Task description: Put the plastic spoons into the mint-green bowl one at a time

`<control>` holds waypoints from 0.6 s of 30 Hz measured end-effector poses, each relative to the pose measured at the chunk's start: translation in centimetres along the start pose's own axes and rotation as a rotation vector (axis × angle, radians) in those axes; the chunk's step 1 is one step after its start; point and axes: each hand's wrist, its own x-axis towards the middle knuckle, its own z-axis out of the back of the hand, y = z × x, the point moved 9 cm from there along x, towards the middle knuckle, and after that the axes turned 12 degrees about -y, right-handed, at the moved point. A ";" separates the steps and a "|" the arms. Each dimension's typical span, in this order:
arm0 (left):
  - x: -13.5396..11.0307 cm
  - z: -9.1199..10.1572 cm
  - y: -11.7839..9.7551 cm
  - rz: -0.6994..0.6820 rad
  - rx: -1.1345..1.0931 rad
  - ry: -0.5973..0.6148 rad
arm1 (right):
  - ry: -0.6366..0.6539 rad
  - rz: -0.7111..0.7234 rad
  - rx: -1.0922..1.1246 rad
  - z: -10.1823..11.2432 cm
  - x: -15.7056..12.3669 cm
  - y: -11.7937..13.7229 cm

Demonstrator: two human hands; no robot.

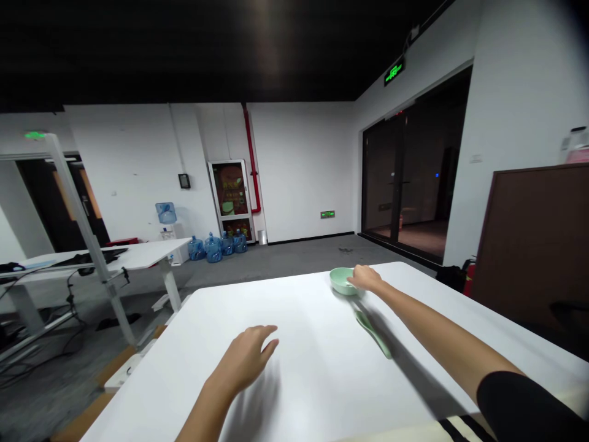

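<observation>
A light green bowl (pixel 339 282) is near the far edge of the white table (pixel 304 368). My right hand (pixel 365 278) grips the bowl's right rim, with the fingers closed over it. Between that arm and the table's middle lies a green spoon (pixel 373 334), its rounded end toward the bowl and its handle toward me. Over the left part of the table hovers my left hand (pixel 251 351). Its thumb and fingers are apart and nothing is between them.
Striped cloth (pixel 460 428) shows at the table's near edge. Left of the table are a second white desk (pixel 147 253) and a metal post (pixel 87 233). Blue water jugs (pixel 213 248) stand on the floor by the far wall. A brown partition (pixel 529 239) rises at right.
</observation>
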 end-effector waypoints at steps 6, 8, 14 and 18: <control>0.1 0.3 -0.1 0.001 -0.006 -0.006 | 0.057 -0.065 -0.011 -2.7 2.3 -1.1; 0.2 0.4 -0.1 0.007 -0.013 -0.005 | 0.063 -0.072 -0.018 -3.7 2.8 -1.3; 0.5 0.6 -0.4 0.002 -0.030 -0.017 | 0.053 -0.056 0.006 -6.5 3.8 -1.7; 0.6 0.6 -0.3 0.003 -0.022 -0.017 | 0.050 -0.073 0.033 -7.2 4.1 -2.0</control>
